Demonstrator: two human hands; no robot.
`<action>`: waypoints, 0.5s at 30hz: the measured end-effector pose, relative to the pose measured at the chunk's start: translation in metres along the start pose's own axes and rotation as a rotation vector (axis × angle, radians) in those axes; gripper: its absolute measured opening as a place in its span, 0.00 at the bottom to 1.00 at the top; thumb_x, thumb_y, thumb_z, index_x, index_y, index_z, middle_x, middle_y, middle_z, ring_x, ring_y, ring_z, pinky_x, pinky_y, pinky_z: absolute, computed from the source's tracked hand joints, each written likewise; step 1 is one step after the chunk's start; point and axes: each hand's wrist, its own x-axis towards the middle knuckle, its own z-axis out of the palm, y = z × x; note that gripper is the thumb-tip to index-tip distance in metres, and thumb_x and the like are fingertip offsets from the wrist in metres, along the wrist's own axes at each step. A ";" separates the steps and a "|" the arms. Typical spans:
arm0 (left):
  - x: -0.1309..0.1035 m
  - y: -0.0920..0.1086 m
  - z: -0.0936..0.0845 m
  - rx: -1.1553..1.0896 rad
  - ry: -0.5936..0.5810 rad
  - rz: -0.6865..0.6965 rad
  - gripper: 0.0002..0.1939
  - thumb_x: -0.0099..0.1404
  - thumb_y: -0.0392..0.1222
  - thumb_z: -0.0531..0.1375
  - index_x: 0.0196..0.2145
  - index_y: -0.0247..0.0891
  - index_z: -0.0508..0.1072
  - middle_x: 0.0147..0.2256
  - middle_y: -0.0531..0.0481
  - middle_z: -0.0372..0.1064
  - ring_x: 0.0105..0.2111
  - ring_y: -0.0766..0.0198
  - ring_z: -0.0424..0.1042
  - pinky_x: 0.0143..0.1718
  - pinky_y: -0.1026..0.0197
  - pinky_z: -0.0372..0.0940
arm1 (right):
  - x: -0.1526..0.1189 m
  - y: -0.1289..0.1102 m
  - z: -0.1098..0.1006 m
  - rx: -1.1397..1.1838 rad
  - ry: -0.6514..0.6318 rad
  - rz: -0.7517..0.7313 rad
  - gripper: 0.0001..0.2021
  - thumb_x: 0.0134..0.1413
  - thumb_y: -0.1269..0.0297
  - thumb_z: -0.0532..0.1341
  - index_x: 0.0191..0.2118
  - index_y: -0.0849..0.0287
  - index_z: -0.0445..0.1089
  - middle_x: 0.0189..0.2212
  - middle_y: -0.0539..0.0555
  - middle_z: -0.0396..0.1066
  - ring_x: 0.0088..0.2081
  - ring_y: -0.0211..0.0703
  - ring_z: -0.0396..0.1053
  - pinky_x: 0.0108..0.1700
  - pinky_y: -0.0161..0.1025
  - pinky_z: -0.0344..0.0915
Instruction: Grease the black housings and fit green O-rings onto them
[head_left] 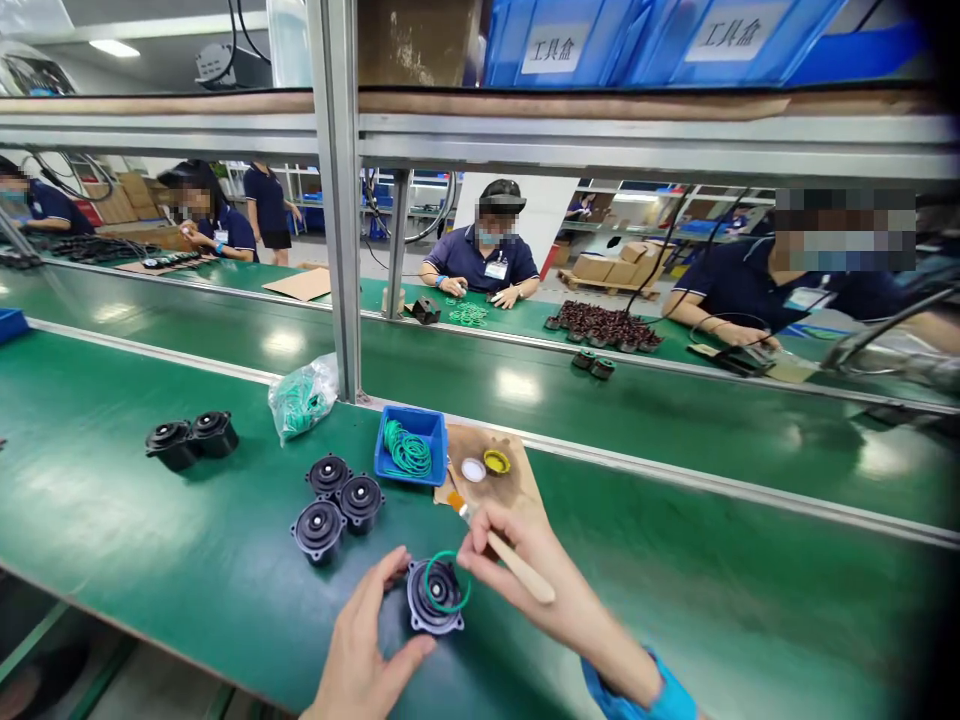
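Note:
My left hand (369, 632) curls around the left side of a black round motor-like housing (436, 622), its thumb and fingertips at the rim. The housing stands upright on the green bench. In my right hand (517, 550) is a small brush (525, 573) with a pale wooden handle, its orange-brown bristles pointing up and left. A thin green rubber ring (469, 592) hangs at the right fingertips and overlaps the housing's top; whether it touches the housing I cannot tell. Just left, three similar black housings (318, 530) stand grouped together.
A blue bin (381, 468) holds green rings. Beside it, stained cardboard (529, 485) bears a yellow-rimmed cap (496, 462) and a white lid (473, 470). A bag of rings (304, 397) lies near the metal post (341, 250). Two more housings (191, 437) stand left. Co-workers (484, 245) sit opposite.

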 end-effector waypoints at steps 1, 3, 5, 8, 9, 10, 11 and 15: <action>0.001 0.002 0.001 -0.004 0.001 -0.008 0.37 0.63 0.46 0.65 0.63 0.43 0.52 0.55 0.39 0.69 0.51 0.52 0.73 0.52 0.51 0.72 | -0.005 0.003 0.004 0.004 -0.025 0.027 0.08 0.56 0.64 0.62 0.29 0.55 0.62 0.26 0.49 0.72 0.28 0.40 0.69 0.29 0.34 0.62; 0.004 0.007 0.000 0.008 0.012 -0.001 0.35 0.63 0.47 0.65 0.62 0.43 0.54 0.54 0.40 0.70 0.51 0.52 0.74 0.51 0.51 0.72 | -0.011 0.011 0.013 -0.002 -0.004 0.058 0.09 0.57 0.63 0.61 0.29 0.56 0.61 0.26 0.49 0.72 0.27 0.40 0.70 0.30 0.34 0.63; 0.006 0.011 -0.003 0.051 0.039 0.044 0.34 0.62 0.51 0.64 0.62 0.43 0.57 0.54 0.39 0.69 0.52 0.51 0.72 0.51 0.50 0.72 | -0.015 0.018 0.020 -0.014 0.053 0.034 0.09 0.59 0.62 0.60 0.30 0.55 0.60 0.29 0.51 0.74 0.30 0.41 0.72 0.33 0.35 0.65; 0.011 0.014 -0.009 0.169 0.061 0.160 0.32 0.62 0.55 0.64 0.60 0.44 0.62 0.57 0.37 0.65 0.55 0.48 0.68 0.52 0.47 0.70 | -0.021 0.024 0.022 -0.072 0.085 -0.110 0.09 0.60 0.62 0.61 0.33 0.54 0.59 0.37 0.52 0.75 0.39 0.43 0.73 0.40 0.38 0.67; 0.013 0.014 -0.011 0.211 0.058 0.197 0.31 0.62 0.55 0.64 0.59 0.45 0.64 0.57 0.37 0.64 0.56 0.47 0.67 0.53 0.47 0.70 | -0.024 0.026 0.022 -0.099 0.073 -0.176 0.10 0.59 0.60 0.63 0.34 0.54 0.59 0.39 0.52 0.75 0.41 0.43 0.73 0.42 0.38 0.67; 0.015 0.014 -0.013 0.248 0.050 0.225 0.29 0.62 0.54 0.64 0.59 0.45 0.66 0.58 0.37 0.64 0.56 0.47 0.67 0.53 0.46 0.69 | -0.026 0.027 0.021 -0.125 0.056 -0.246 0.12 0.59 0.58 0.64 0.34 0.54 0.59 0.40 0.52 0.75 0.42 0.43 0.72 0.43 0.39 0.66; 0.018 0.014 -0.014 0.274 0.041 0.245 0.28 0.62 0.54 0.64 0.57 0.44 0.67 0.57 0.38 0.64 0.56 0.47 0.66 0.53 0.46 0.69 | -0.028 0.028 0.021 -0.154 0.041 -0.313 0.13 0.58 0.55 0.64 0.35 0.54 0.59 0.41 0.53 0.75 0.42 0.44 0.72 0.44 0.40 0.65; 0.026 0.014 -0.017 0.290 0.023 0.282 0.27 0.61 0.56 0.64 0.53 0.41 0.70 0.54 0.37 0.67 0.55 0.48 0.67 0.51 0.47 0.70 | -0.032 0.030 0.022 -0.293 0.048 -0.512 0.15 0.61 0.52 0.61 0.35 0.56 0.59 0.37 0.53 0.76 0.42 0.44 0.71 0.44 0.42 0.62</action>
